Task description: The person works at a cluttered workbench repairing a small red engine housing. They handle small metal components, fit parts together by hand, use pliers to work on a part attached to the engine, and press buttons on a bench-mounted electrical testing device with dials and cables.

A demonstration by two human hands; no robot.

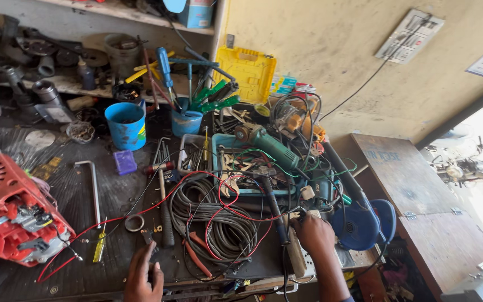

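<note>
My left hand rests on the dark workbench near its front edge, fingers over a small dark tool by a metal ring. My right hand is closed over a plug and wires at a white power strip. Red wires run from there across a coil of grey cable. A black-handled tool lies just left of my right hand.
A red engine housing sits at the left. Blue cups with tools, a tray of spanners, a green angle grinder, a yellow case and a blue blower crowd the bench. A wooden cabinet stands right.
</note>
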